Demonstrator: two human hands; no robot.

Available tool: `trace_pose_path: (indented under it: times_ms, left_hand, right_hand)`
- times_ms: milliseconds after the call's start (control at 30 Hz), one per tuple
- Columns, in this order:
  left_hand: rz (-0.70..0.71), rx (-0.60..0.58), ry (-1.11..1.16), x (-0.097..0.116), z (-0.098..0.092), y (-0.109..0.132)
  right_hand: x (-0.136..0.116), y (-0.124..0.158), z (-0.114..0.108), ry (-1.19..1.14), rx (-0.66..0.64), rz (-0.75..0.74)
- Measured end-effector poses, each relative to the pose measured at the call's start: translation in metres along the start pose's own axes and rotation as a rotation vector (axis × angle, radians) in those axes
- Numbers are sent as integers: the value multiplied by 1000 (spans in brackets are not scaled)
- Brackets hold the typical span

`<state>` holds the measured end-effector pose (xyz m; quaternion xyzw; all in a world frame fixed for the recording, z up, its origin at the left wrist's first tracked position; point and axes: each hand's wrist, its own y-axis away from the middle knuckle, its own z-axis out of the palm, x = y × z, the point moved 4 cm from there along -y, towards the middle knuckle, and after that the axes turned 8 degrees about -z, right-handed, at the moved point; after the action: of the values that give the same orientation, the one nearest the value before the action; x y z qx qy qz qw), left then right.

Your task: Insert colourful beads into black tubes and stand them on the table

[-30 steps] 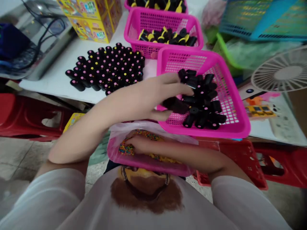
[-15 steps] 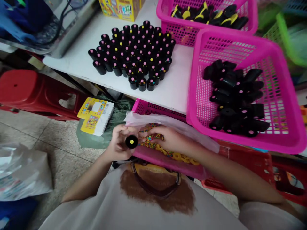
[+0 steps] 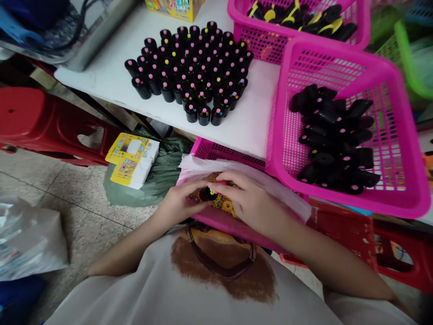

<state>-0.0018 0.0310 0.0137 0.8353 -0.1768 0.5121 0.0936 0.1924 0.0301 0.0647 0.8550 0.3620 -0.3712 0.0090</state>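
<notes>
My left hand (image 3: pixel 184 198) is closed around a small black cup (image 3: pixel 205 194), its mouth tilted toward me. Over that mouth, my right hand (image 3: pixel 248 198) has its fingers drawn together, with small coloured beads (image 3: pixel 212 192) showing at the fingertips and the cup's opening. Both hands are above a pink basket lined with a whitish plastic sheet (image 3: pixel 287 196). Inside it lie many small multicoloured beads and yellow rings (image 3: pixel 228 206). My right fingers partly hide the cup and the basket's contents.
Rows of black cups (image 3: pixel 192 67) with pink or yellow centres stand on the white table (image 3: pixel 250 126). Right of them, a pink basket (image 3: pixel 338 201) holds black pieces; another (image 3: pixel 259 45) holds black-and-yellow pieces. Yellow flat cartons (image 3: pixel 131 160) and a red stool (image 3: pixel 50 122) are left.
My left hand moved right with the cup and turned it, so its mouth now faces up instead of its base facing me. My right hand left the beads and came to the cup's mouth.
</notes>
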Motion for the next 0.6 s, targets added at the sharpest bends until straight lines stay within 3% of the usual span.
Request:
trace_pose_path:
  times_ms: [233,600]
  left_hand:
    - [-23,-17,23,0,4,0]
    - [11,-9,76,5,9,-1]
  right_hand:
    - [-21,-5,-9,175,-69,-66]
    - [-11,-10,0,-131,115,-11]
